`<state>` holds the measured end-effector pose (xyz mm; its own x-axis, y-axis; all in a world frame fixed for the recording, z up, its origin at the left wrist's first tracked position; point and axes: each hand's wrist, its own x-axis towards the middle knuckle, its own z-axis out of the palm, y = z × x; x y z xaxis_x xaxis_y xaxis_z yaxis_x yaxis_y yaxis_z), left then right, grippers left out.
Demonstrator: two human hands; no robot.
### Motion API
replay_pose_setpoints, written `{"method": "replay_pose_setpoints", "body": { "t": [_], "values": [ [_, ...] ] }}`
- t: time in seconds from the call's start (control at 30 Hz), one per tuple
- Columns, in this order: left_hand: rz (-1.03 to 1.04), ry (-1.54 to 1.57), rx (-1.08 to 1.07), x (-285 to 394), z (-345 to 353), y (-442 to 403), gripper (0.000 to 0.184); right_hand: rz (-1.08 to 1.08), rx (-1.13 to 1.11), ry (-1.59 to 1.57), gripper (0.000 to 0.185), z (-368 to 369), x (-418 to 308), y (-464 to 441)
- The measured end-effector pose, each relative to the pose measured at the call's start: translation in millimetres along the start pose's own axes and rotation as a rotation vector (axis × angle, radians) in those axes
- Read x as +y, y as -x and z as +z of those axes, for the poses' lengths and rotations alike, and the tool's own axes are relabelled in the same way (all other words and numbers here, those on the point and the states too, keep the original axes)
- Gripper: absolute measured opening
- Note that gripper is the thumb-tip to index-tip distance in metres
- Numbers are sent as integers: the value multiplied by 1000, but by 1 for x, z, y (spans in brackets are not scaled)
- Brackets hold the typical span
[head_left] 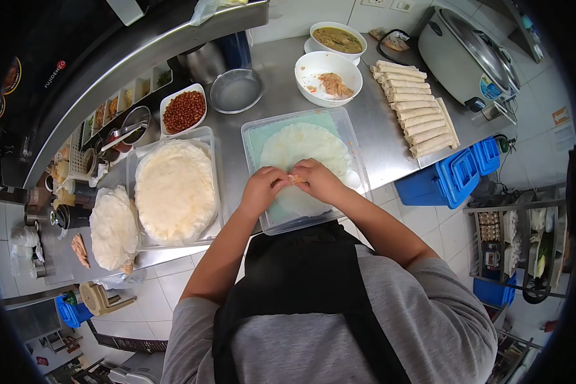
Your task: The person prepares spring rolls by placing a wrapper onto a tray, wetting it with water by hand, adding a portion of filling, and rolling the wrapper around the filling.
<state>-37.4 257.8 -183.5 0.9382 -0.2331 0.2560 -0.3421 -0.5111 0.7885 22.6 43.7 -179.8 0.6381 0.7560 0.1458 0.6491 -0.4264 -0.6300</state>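
Observation:
A round, pale spring roll wrapper (301, 142) lies on a green sheet in a clear plastic tray (252, 137) in front of me. My left hand (267, 187) and my right hand (320, 180) meet over the wrapper's lower half. Their fingers are pinched on a small lump of orange-pink filling (295, 179), partly hidden by the fingertips. Beyond the tray, a white bowl (306, 72) holds more of this filling. Finished-looking rolls (422, 115) lie in a row at the right. To the left, a thick stack of wrappers (176, 189) fills another clear tray.
A bowl of reddish-brown beans or nuts (184, 112) and a round metal pan (237, 91) stand at the back left. Behind the filling bowl is a bowl of soup (338, 40). A large cooker (461, 57) stands back right. Blue bins (438, 179) sit below the counter's right edge.

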Motion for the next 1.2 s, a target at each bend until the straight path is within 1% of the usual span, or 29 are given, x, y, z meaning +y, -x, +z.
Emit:
{"method": "replay_pose_setpoints", "body": {
  "t": [0.03,0.1,0.13,0.2,0.33,0.4,0.43,0.5,0.53,0.6,0.63,0.7,0.73,0.8,0.83,0.9,0.93,1.0,1.03,1.1,1.13,1.2],
  "values": [
    [-3,-1,2,4,-1,0,35,-2,-2,-2,36,-5,-13,-2],
    [-75,111,201,11,-1,2,25,143,67,119,34,-12,-38,-2],
    [-78,108,198,11,-3,4,25,144,67,115,34,-9,-38,-4],
    [-110,-60,24,10,-9,6,27,111,19,172,31,-3,-34,-5],
    [-181,-57,27,19,-12,9,27,66,71,136,31,5,-26,-3],
    [-75,-86,140,27,-11,10,26,59,323,115,30,11,-28,-3],
    [-77,-86,139,21,-9,11,26,59,322,113,30,10,-28,-2],
    [21,-166,104,8,-5,11,31,71,80,152,33,7,-25,-1],
    [21,-166,103,7,-4,11,31,71,81,152,33,7,-21,1],
    [-92,-134,67,10,-6,10,35,34,82,127,33,6,-16,3],
    [-92,-135,67,16,-7,9,35,33,83,127,33,5,-16,5],
    [-51,-170,140,26,-7,7,33,34,271,151,34,1,-19,9],
    [-51,-169,140,25,-4,6,33,35,271,151,34,0,-19,10],
    [72,-238,152,18,2,4,31,31,193,135,34,-2,-19,13],
    [73,-236,150,13,6,4,31,35,194,135,34,-1,-13,14],
    [-16,-256,100,8,9,4,35,19,93,93,39,-1,2,15],
    [-14,-257,99,8,8,5,35,20,96,94,39,-3,5,20],
    [-33,-220,75,13,5,7,37,-31,225,-1,38,-8,3,25],
    [-33,-220,75,17,4,7,37,-31,226,0,38,-13,-2,26],
    [52,-273,156,25,5,5,39,-4,283,-126,35,-22,-9,28],
    [52,-271,155,25,7,2,39,-2,282,-126,35,-20,-7,27],
    [248,-352,195,26,11,-8,41,-138,277,-17,32,-13,4,26]
  ]
}}
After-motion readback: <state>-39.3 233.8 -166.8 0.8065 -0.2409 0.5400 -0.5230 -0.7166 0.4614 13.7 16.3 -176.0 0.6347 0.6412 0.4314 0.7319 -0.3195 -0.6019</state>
